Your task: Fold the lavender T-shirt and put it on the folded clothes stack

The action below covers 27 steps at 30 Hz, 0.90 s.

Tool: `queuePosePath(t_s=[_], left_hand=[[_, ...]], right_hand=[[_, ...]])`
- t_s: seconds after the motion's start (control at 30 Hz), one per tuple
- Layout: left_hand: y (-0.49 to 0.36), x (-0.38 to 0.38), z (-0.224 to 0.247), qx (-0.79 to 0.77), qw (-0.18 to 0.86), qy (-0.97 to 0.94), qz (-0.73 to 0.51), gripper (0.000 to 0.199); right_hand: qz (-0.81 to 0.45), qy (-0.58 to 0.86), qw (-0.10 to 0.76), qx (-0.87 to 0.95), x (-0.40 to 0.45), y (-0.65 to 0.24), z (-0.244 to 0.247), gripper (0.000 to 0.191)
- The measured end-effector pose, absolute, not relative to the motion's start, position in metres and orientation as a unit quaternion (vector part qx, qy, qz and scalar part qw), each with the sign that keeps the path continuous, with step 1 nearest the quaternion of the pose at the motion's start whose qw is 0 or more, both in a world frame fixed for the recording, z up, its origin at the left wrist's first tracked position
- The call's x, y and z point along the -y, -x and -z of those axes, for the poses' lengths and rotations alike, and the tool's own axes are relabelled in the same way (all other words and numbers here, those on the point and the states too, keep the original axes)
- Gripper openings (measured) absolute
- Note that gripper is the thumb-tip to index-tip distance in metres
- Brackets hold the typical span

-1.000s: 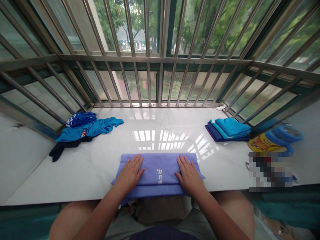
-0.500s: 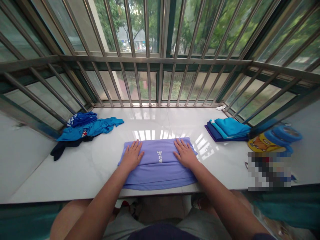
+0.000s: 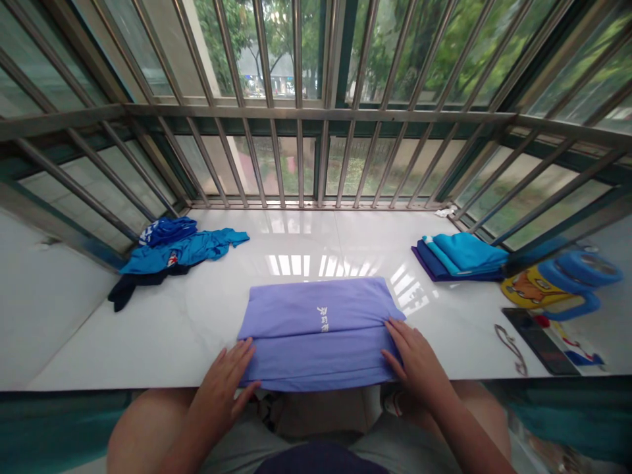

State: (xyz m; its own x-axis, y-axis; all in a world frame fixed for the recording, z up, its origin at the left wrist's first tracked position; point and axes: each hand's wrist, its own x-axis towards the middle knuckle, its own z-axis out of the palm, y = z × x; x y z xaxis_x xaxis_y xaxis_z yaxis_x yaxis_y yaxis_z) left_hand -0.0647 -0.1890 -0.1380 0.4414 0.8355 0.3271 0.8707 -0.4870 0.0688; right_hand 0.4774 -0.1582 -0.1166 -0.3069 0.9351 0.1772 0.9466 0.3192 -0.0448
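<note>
A purple folded garment with white printed characters lies flat in front of me, its near edge slightly over the front edge of the white ledge. At its left near corner, my left hand has its fingertips on the cloth, fingers stretched and thumb apart. My right hand touches the right side, its fingers also extended and the thumb resting on the fabric. Neither hand grips the garment. A crosswise fold line runs below the print.
To the left lies a loose heap of blue and dark clothes. Folded blue and purple clothes are stacked at right. Beyond them are a yellow-and-blue jug, a dark phone-like slab and a cord. Metal window bars stand behind.
Both hands have slid from the garment's top surface toward me and outward to its near left and right sides. The view has shifted slightly.
</note>
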Motion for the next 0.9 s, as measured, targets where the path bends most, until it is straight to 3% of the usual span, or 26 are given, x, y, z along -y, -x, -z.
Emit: queuePosePath(t_s=[0.13, 0.23, 0.33, 0.47, 0.57, 0.67, 0.8, 0.9], left_hand=[[0.07, 0.208, 0.142, 0.451, 0.076, 0.876, 0.151, 0.062], [0.083, 0.213, 0.147, 0.436, 0.076, 0.878, 0.184, 0.062], [0.094, 0.209, 0.141, 0.428, 0.019, 0.873, 0.234, 0.048], [0.094, 0.183, 0.113, 0.499, -0.148, 0.811, 0.267, 0.029], [0.08, 0.148, 0.086, 0.597, -0.27, 0.713, 0.249, 0.033], [0.061, 0.113, 0.074, 0.678, -0.284, 0.64, 0.223, 0.047], [0.049, 0.092, 0.082, 0.746, -0.235, 0.6, 0.169, 0.042], [0.048, 0.097, 0.091, 0.762, -0.23, 0.576, 0.188, 0.042]], right_hand=[[0.016, 0.495, 0.082, 0.865, 0.191, -0.484, 0.122, 0.089], [0.0, 0.46, 0.108, 0.881, 0.201, -0.504, 0.122, 0.08], [-0.087, 0.459, 0.125, 0.875, 0.2, -0.522, 0.108, 0.069], [-0.253, 0.52, 0.145, 0.803, 0.177, -0.521, 0.073, 0.042], [-0.313, 0.602, 0.172, 0.714, 0.144, -0.504, 0.051, 0.033], [-0.258, 0.706, 0.16, 0.64, 0.113, -0.485, 0.046, 0.041], [-0.14, 0.792, 0.093, 0.586, 0.103, -0.461, 0.058, 0.038], [-0.11, 0.828, 0.071, 0.546, 0.112, -0.441, 0.067, 0.053]])
